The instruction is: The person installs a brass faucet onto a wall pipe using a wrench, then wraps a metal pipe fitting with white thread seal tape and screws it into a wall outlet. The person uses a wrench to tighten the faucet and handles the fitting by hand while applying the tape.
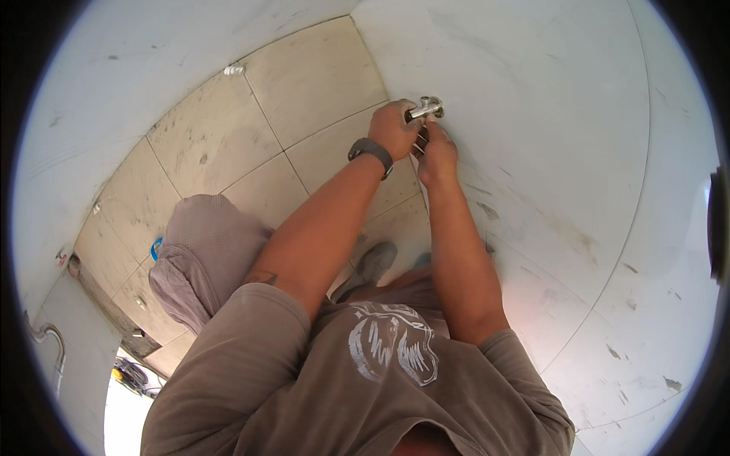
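A shiny chrome angle valve (pixel 426 109) sticks out of the pale wall, with a round flange at its base against the tiles. Wrapped about the valve's outer end are the fingers of my left hand (pixel 393 129), which wears a dark watch on its wrist. Just below and to the right, my right hand (pixel 439 158) is closed against the underside of the valve, its thumb up near the flange. The fingertips of both hands meet in shadow under the valve, so their exact hold there is partly hidden.
Beige floor tiles (pixel 266 144) with smudges spread to the left. Smooth pale walls (pixel 547 129) rise ahead and to the right. My bent, clothed knee (pixel 201 235) and a grey shoe (pixel 376 261) are below. A curved metal pipe (pixel 55 334) and dark cables (pixel 133 374) lie at far left.
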Tool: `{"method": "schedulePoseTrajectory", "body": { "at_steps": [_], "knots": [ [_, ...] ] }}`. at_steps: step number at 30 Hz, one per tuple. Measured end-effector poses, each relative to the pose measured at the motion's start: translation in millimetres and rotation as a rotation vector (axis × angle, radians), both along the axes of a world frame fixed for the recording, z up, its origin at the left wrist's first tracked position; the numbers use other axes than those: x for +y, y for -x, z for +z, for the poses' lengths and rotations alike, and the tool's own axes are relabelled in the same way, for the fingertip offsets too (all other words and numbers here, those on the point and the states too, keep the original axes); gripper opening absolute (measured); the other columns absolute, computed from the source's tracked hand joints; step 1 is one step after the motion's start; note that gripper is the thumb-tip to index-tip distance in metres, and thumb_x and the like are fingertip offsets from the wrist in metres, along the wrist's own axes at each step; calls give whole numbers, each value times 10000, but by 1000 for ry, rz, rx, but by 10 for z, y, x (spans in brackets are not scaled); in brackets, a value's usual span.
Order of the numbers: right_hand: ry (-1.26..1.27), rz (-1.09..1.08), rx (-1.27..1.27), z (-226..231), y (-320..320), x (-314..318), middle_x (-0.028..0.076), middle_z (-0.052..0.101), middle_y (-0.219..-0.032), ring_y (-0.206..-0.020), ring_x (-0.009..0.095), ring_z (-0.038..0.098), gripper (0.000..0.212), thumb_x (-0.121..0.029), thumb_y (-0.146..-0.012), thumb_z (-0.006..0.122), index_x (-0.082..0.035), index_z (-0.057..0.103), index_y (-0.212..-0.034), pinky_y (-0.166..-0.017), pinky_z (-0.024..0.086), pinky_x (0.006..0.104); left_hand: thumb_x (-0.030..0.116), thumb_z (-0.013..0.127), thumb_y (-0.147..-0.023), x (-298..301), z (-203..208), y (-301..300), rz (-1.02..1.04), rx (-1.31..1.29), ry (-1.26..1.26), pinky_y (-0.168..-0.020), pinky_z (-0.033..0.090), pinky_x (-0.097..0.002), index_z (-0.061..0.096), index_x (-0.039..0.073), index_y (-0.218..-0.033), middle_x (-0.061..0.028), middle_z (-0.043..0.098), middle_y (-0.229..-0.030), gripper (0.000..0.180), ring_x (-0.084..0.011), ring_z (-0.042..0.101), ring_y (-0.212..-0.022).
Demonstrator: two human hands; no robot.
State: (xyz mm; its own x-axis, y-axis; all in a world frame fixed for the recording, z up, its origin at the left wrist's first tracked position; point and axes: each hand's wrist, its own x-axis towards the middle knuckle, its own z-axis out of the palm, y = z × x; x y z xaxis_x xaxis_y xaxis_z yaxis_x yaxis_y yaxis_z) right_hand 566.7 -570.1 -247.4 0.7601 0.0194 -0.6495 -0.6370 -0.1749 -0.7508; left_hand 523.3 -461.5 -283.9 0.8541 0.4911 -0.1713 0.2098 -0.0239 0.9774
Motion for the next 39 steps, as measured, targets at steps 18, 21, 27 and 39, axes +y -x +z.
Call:
{"method": "schedulePoseTrajectory", "body": {
  "at_steps": [18, 21, 27, 39],
  "knots": [
    [-46, -217, -117, 154, -95, 485, 41, 664, -866, -772, 124, 577, 221, -213, -953, 748, 2, 703, -926, -692, 474, 304, 49, 731, -782, 15, 70, -103, -3, -29, -306, -743, 537, -442, 724, 39, -1020, -170, 669, -929, 238, -363, 666, -829],
    [-165, -289, -173, 63, -52, 447, 55, 667, -885, -781, 131, 591, 184, -150, -988, 677, 31, 705, -971, -693, 478, 307, 41, 765, -774, 35, 65, -118, -3, -63, -240, -769, 556, -401, 734, 32, -1066, -171, 695, -987, 294, -329, 694, -851],
    [-330, -404, -109, -121, -90, 338, 84, 679, -956, -831, 158, 630, 176, -75, -1027, 565, 52, 681, -1066, -737, 512, 309, 68, 791, -839, 85, 18, -133, -69, -37, -55, -790, 559, -330, 718, -20, -1120, -133, 727, -1091, 303, -188, 692, -867],
    [-441, -490, -95, -199, -21, 330, 98, 687, -1112, -944, 189, 673, 222, -141, -1065, 536, 26, 625, -1181, -809, 554, 336, 205, 777, -898, 195, 53, -338, -56, 140, 556, -688, 479, -274, 719, -33, -1079, -53, 700, -889, 304, -128, 619, -791]
  ]
}}
